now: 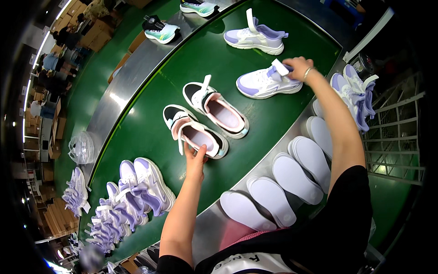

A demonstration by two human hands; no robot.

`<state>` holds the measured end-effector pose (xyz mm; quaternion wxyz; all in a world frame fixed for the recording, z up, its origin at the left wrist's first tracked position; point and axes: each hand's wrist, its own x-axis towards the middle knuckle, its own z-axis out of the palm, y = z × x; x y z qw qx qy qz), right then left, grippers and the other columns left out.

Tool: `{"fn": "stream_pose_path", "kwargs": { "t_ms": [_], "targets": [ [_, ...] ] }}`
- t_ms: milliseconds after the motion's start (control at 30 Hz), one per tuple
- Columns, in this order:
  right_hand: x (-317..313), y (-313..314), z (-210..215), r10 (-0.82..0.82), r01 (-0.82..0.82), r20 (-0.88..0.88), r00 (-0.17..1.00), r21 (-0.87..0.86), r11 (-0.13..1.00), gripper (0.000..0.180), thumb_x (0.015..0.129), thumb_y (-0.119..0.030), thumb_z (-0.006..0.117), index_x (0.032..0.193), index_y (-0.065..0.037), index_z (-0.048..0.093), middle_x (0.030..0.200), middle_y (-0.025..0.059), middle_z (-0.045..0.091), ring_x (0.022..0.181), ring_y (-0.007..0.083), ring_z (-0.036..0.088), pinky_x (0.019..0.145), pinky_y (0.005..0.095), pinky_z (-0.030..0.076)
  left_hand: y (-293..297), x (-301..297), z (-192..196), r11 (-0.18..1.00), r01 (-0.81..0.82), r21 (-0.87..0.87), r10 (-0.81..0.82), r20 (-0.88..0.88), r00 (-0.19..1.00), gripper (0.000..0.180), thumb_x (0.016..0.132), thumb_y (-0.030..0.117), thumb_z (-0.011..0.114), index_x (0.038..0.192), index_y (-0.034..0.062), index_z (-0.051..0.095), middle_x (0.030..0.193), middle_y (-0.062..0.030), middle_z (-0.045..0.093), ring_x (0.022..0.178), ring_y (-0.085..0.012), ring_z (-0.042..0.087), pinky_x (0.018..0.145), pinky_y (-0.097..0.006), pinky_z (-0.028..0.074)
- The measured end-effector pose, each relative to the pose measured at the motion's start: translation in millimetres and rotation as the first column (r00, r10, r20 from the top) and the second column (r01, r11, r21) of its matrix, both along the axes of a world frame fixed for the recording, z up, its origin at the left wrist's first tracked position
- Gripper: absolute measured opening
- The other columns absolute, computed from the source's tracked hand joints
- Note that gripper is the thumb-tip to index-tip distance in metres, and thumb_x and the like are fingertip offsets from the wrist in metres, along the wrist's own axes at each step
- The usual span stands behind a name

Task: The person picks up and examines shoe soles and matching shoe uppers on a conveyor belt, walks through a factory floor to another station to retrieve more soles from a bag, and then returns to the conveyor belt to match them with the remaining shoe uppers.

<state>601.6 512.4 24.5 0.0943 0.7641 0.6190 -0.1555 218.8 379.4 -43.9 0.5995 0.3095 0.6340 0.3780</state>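
My left hand (195, 160) is closed on the side of a black, white and pink sneaker (197, 133), pinching its collar edge near the heel. The matching sneaker (218, 111) lies right beside it, and pale insoles show inside both. Farther right, my right hand (299, 68) grips the collar of a white and lilac sneaker (267, 83), whose strap or tongue sticks up. Its fingertips are partly hidden at the shoe's opening. Behind that stands another lilac and white sneaker (255, 37) with a raised strap. All four shoes rest on the green belt (150, 114).
Along the near metal ledge lie several white insoles (269, 198). Lilac sneakers (132, 192) crowd the belt's left end; more (353, 93) stand at the right. Green-white sneakers (162, 31) and a plastic bag (81, 147) sit on the far metal ledge (116, 98). People work in the background.
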Motion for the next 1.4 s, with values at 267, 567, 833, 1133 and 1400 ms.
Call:
{"fn": "stream_pose_path", "kwargs": {
  "t_ms": [267,567,833,1133,1400],
  "targets": [
    [7.9,70.9,-52.5,0.147,-0.234,0.191,0.970,0.592,0.771,0.016,0.069,-0.017,0.055,0.082,-0.013,0.063,0.124,0.0059,0.037,0.116,0.0231,0.031,0.088,0.0397,0.030,7.8,-3.1,-8.2,0.985,0.149,0.082,-0.148,-0.018,0.989,0.069,0.076,0.025,0.056,0.130,0.0142,0.015,0.123,-0.0074,0.035,0.108,-0.0213,0.042,0.083,-0.034,0.041],
    [-17.4,56.5,-21.3,-0.067,0.049,0.056,0.996,0.289,0.956,0.019,0.071,-0.021,0.052,0.085,-0.016,0.063,0.094,0.0029,0.057,0.094,0.0189,0.048,0.078,0.0400,0.029,26.6,29.6,3.7,0.968,0.250,-0.017,-0.250,-0.015,0.968,0.071,0.072,0.026,0.057,0.129,0.0170,0.016,0.123,-0.0048,0.035,0.109,-0.0203,0.039,0.081,-0.040,0.038],
    [-47.6,4.1,68.5,0.020,0.175,-0.208,0.978,0.865,0.470,0.014,0.061,-0.019,0.052,0.069,-0.010,0.060,0.082,0.0094,0.055,0.081,0.0241,0.045,0.073,0.0436,0.024,49.3,116.7,11.4,0.807,0.588,0.056,-0.586,-0.050,0.809,0.078,0.078,0.027,0.056,0.133,0.0172,0.001,0.134,-0.0137,0.016,0.117,-0.0235,0.030,0.084,-0.038,0.037],
    [-233.5,-162.3,103.9,0.571,-0.094,-0.211,0.793,0.884,0.458,0.020,0.063,-0.018,0.056,0.082,-0.013,0.055,0.083,0.0045,0.047,0.085,0.0202,0.046,0.081,0.0414,0.026,-100.7,20.0,141.4,0.697,-0.129,0.705,0.021,0.160,0.987,0.078,0.075,0.012,0.055,0.127,0.0167,-0.003,0.130,-0.0082,0.018,0.114,-0.0264,0.031,0.080,-0.042,0.040],
    [-360.2,-351.0,96.7,0.753,-0.397,-0.140,0.643,0.780,0.484,0.017,0.064,-0.017,0.049,0.074,-0.006,0.057,0.084,0.0076,0.050,0.081,0.0196,0.047,0.085,0.0413,0.024,-280.2,-112.2,104.0,0.909,-0.302,0.287,0.196,0.347,0.917,0.067,0.068,0.039,0.066,0.118,0.0100,0.034,0.114,-0.0021,0.044,0.103,-0.0156,0.044,0.086,-0.030,0.037]
  ]
}}
